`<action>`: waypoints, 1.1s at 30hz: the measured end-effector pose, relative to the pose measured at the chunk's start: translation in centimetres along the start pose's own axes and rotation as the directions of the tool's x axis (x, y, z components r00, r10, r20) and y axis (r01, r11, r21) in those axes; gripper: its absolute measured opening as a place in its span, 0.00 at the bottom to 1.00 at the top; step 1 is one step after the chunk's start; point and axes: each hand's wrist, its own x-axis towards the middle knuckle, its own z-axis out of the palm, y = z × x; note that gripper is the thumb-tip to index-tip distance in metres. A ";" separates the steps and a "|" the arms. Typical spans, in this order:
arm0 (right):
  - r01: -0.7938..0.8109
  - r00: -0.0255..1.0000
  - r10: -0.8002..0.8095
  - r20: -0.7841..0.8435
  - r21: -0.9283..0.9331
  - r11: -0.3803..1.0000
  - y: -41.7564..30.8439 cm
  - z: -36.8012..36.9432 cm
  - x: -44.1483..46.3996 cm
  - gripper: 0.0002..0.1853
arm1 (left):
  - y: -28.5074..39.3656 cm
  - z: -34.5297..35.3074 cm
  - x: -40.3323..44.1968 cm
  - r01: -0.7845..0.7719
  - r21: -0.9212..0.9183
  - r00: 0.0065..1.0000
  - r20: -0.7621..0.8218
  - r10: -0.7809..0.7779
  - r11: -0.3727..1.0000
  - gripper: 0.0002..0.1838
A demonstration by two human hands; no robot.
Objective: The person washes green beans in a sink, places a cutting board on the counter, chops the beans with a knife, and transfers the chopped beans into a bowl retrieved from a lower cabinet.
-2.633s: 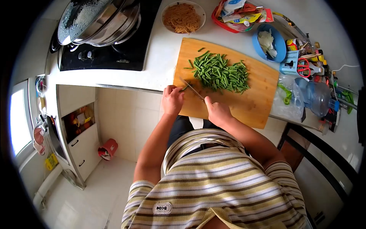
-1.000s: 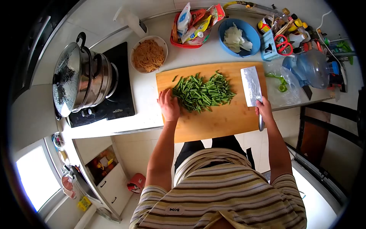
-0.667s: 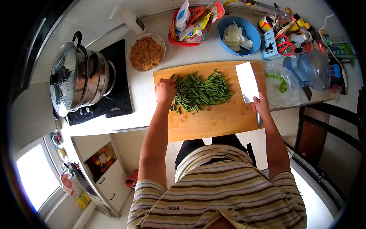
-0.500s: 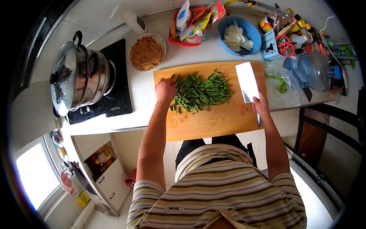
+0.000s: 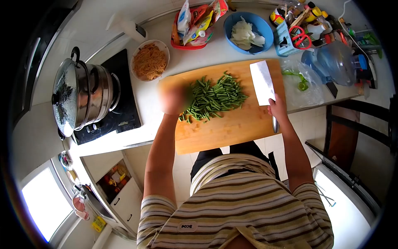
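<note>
Cut green beans (image 5: 217, 97) lie in a pile on the wooden cutting board (image 5: 232, 128). My left hand (image 5: 172, 99) is at the left side of the pile, over the board's left edge; blur hides its fingers and anything in them. Closed round the handle of a cleaver (image 5: 263, 83), my right hand (image 5: 277, 108) is at the board's right side. The broad blade points away from me, over the board and to the right of the beans.
Behind the board are a plate of shredded food (image 5: 150, 60), a red basket of packets (image 5: 188, 45) and a blue bowl of white pieces (image 5: 248, 33). A steamer pot (image 5: 83, 95) stands on the left hob. A plastic bag (image 5: 304, 89) and large bottle (image 5: 333, 62) are right.
The cleaver has gone from the board's left part to its right side, in my right hand. My left hand, lately at the pile's left edge, is now blurred. The view has also shifted.
</note>
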 end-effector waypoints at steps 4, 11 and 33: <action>0.040 0.998 -0.040 0.053 0.019 0.999 -0.3 -0.4 0.0 0.05 | -1.1 0.8 0.4 -0.171 0.077 0.982 -0.072 0.177 0.982 0.13; 0.373 0.862 -0.493 -0.121 -0.507 0.777 -2.0 -1.1 -4.6 0.08 | 12.8 -0.6 0.1 -0.263 -0.145 0.964 -0.089 0.253 0.954 0.05; 0.351 0.921 -0.377 0.095 -0.621 0.701 -1.2 -0.9 -6.0 0.06 | 24.0 8.3 3.2 -0.295 0.133 0.949 -0.079 0.307 0.946 0.03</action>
